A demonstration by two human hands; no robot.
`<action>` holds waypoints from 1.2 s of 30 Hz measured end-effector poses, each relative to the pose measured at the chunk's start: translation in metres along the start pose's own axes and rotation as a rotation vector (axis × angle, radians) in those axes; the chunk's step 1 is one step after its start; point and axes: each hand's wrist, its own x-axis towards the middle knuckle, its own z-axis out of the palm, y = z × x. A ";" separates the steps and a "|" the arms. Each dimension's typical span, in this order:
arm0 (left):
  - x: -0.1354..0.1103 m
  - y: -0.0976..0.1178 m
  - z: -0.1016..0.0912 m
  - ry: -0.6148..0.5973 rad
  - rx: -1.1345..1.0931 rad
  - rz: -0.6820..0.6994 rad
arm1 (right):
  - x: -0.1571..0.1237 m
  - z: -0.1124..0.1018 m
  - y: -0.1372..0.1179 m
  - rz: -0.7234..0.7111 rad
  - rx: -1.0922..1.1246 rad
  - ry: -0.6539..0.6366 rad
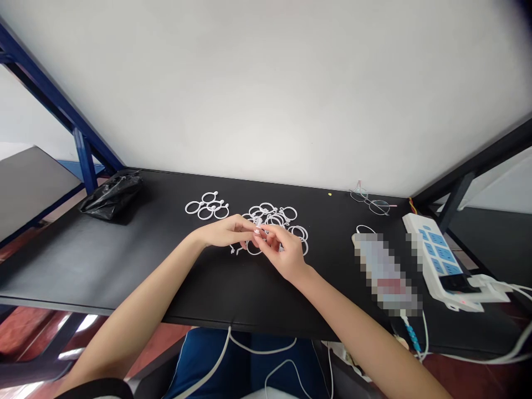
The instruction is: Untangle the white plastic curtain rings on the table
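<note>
My left hand (226, 231) and my right hand (282, 252) meet over the middle of the black table (83, 260). The fingertips of both are pinched together on a small white plastic ring (254, 245) held just above the tabletop. Right behind the hands lies a loose pile of white rings (276, 217). A smaller cluster of joined white rings (208, 206) lies further left, apart from both hands.
A crumpled black plastic bag (112, 195) sits at the table's back left. A pair of glasses (372, 200) lies at the back right. A white power strip with blue sockets (443, 257) and a blurred-out object (384, 271) sit right. White cables (257, 354) hang off the front edge.
</note>
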 end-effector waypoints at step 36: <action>0.003 -0.010 0.000 0.147 -0.047 0.034 | 0.002 -0.001 0.004 -0.043 -0.028 0.133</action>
